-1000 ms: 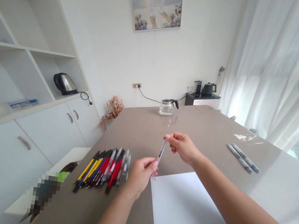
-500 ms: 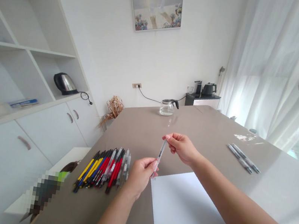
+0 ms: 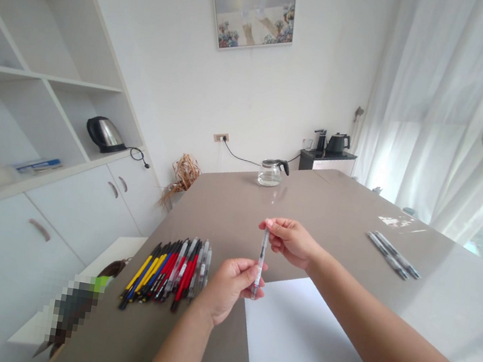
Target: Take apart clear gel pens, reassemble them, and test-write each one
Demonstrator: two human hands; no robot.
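We note a slim, clear-plastic pen (image 3: 263,250) spanning left hand (image 3: 231,289), pinching its lower part, and right hand (image 3: 292,242), pinching its top, presumably for steadiness; fine detail unresolved. White paper sheet (image 3: 303,341) lies right of left hand.

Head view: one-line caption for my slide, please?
Left hand and right hand hold a slim, clear plastic pen over a glossy brown table, near a white rectangular paper sheet.

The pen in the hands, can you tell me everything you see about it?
The pen is slim, looks like clear plastic, with dark parts inside and a whitish patch lower down. It's held nearly upright over the table, the right hand pinching its top, the left hand holding its lower part. Its upper tip is hidden.
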